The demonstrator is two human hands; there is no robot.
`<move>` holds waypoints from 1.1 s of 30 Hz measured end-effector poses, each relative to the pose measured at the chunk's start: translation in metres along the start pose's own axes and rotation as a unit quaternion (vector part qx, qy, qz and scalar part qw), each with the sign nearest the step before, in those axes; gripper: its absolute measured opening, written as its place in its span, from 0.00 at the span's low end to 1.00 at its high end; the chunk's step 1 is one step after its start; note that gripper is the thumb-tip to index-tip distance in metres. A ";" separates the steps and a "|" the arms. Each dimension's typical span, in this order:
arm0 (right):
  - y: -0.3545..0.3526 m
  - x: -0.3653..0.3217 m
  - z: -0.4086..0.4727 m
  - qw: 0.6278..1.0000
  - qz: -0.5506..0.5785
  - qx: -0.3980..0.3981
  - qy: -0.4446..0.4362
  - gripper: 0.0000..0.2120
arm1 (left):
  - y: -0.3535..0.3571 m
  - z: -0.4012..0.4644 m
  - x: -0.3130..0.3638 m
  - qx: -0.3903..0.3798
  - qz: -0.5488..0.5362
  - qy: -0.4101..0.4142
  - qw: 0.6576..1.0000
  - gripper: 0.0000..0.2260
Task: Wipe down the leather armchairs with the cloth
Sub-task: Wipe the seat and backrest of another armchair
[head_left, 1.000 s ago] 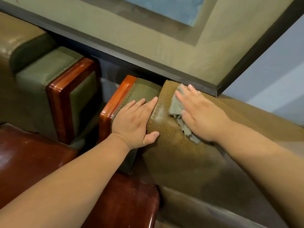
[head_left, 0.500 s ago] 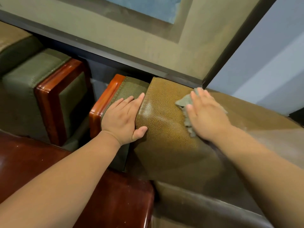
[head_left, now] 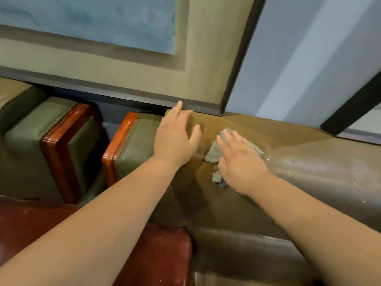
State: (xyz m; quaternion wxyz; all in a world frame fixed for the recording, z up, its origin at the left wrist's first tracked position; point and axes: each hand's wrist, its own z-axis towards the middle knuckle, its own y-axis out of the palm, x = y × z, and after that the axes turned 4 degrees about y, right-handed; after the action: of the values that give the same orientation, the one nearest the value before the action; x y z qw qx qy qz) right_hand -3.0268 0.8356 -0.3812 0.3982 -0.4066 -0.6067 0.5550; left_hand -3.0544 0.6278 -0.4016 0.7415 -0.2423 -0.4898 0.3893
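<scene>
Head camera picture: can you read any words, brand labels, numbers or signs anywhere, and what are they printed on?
No text can be read anywhere.
Armchair: plain leather, no label showing.
Cloth: no tag or print visible.
Framed picture on the wall: only blue and olive areas, no lettering.

Bkgd check, as I'm looking down past my arms. Wall [head_left: 299,58] is showing pale blue-grey, plain, evenly lit; light is falling soft, no hard shadows. A large framed picture [head_left: 206,48] is hanging on it, approx. top left to centre: dark thin frame, olive mount, blue artwork [head_left: 92,21] inside. A black diagonal strip [head_left: 350,106] is crossing the wall at far right.

Furniture: the armchair in front of me [head_left: 319,172] is sitting close under the frame's lower edge, brown leather, sheen on top. A second armchair [head_left: 22,145] is standing just beside it, left, olive upholstery w/ glossy red-brown wood trim [head_left: 59,149]. Similar polished wood [head_left: 31,223] is reflecting light at lower left. Floor isn't showing.
</scene>
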 end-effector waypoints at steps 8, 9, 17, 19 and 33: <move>-0.005 0.126 0.011 0.987 0.027 -0.022 0.157 0.35 | 0.039 0.011 0.017 -0.037 0.171 0.033 0.984 0.23; -0.007 0.126 0.024 0.981 0.032 -0.028 0.188 0.36 | 0.041 0.013 0.017 -0.037 0.178 0.034 0.983 0.22; -0.019 0.081 0.078 0.996 0.047 -0.048 0.054 0.31 | 0.046 0.012 0.013 -0.018 0.165 0.053 0.985 0.22; -0.024 0.116 0.091 0.988 0.031 -0.074 0.131 0.30 | 0.048 0.012 0.012 -0.004 0.170 0.049 0.984 0.21; -0.021 0.073 0.080 0.993 0.096 -0.030 0.059 0.30 | 0.048 0.012 0.012 -0.002 0.170 0.053 0.984 0.21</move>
State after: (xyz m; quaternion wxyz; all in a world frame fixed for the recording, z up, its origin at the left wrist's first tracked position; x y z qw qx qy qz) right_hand -3.1280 0.8753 -0.3635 0.3657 -0.5072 -0.5564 0.5472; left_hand -3.0787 0.6652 -0.4257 0.6888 -0.3436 -0.4027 0.4953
